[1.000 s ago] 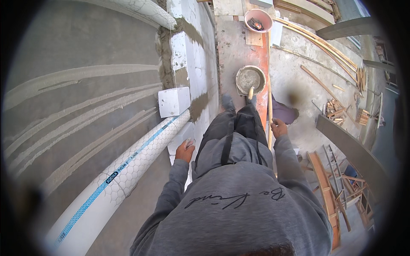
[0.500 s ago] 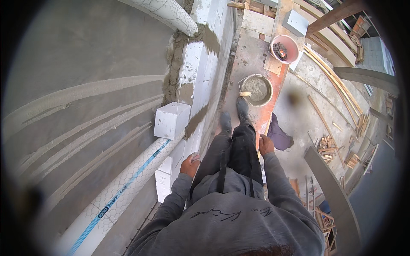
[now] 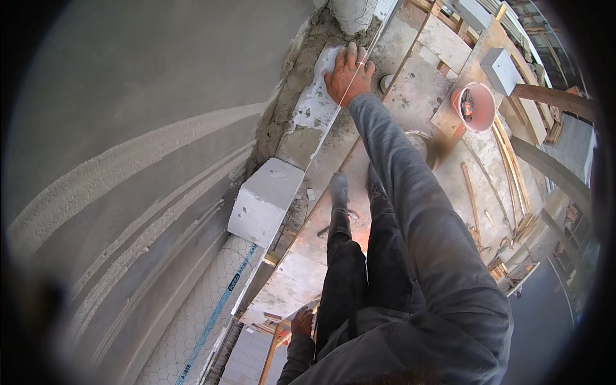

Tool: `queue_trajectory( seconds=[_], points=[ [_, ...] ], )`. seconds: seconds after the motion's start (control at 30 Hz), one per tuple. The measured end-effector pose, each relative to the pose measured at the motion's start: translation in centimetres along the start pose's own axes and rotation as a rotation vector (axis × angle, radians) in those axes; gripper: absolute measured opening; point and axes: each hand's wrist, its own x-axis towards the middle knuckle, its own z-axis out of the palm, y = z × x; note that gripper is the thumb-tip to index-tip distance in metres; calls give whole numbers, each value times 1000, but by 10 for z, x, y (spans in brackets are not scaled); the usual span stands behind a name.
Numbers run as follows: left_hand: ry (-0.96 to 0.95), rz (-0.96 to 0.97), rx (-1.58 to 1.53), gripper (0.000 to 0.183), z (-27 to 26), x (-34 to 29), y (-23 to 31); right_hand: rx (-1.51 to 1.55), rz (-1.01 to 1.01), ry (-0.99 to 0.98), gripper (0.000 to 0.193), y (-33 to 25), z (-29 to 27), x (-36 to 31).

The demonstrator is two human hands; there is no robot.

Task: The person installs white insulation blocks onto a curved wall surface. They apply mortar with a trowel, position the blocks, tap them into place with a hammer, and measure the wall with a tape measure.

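Right hand [image 3: 350, 76]: laid on the white wall top [image 3: 313, 102] (crossed by a taut string [image 3: 322, 144]).
Left hand [image 3: 301, 321]: held low beside the trousers [image 3: 339, 273].
White block [image 3: 266, 200]: set above the mesh-wrapped pipe [image 3: 221, 295].

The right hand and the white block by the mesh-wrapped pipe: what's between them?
In the head view, speckled white masonry, then a grey patch, lies between the right hand and the white block.

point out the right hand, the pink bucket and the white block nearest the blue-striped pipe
Right hand [image 3: 350, 77], head view: the back of the hand.
Pink bucket [image 3: 484, 109], head view: its bare inner wall.
White block [image 3: 260, 210], head view: its lower visible face.
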Motion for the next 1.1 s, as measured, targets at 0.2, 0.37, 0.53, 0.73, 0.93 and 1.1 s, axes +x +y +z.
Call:
queue_trajectory(
  seconds=[0.2,0.37,0.53,0.73,0.93,1.1],
  points=[
    [-62,-36,-112,42,20,-15,-7,-11,52,-19,73,-45,15,14],
    [-119,-17,-52,43,15,-6,12,141,-115,65,73,-35,20,27],
    [-100,16,-51,44,6,-2,18,114,-290,36,70,-22,17,26],
    [-78,10,-39,45,5,1,41,90,-210,-20,70,-23,4,-21],
    [-119,78,14,50,1,4,49,65,-226,-93,76,-47,29,-46],
    [-162,111,28,49,8,12,62,58,-276,-127,76,-48,20,-49]
  ],
)
